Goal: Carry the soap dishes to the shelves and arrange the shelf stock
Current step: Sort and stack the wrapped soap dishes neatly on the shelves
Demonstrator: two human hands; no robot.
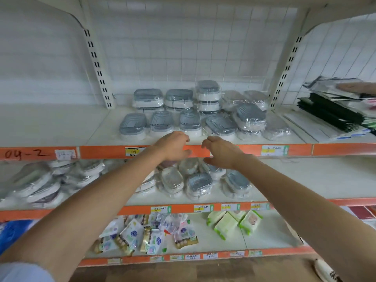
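Several grey-lidded soap dishes [190, 120] in clear wrap stand in rows and short stacks on the upper shelf [101, 127]. More wrapped soap dishes [198, 183] lie loosely on the shelf below. My left hand [173, 146] and my right hand [220, 152] hover side by side in front of the upper shelf's orange edge strip [101, 152], just short of the front row. Both hands hold nothing, with fingers loosely curled.
Black and white flat packets [333, 110] are piled on the upper shelf at the right. Small packaged goods [142, 237] and green-edged packs [234, 220] lie on the lowest shelf. White slotted uprights [97, 64] flank the bay.
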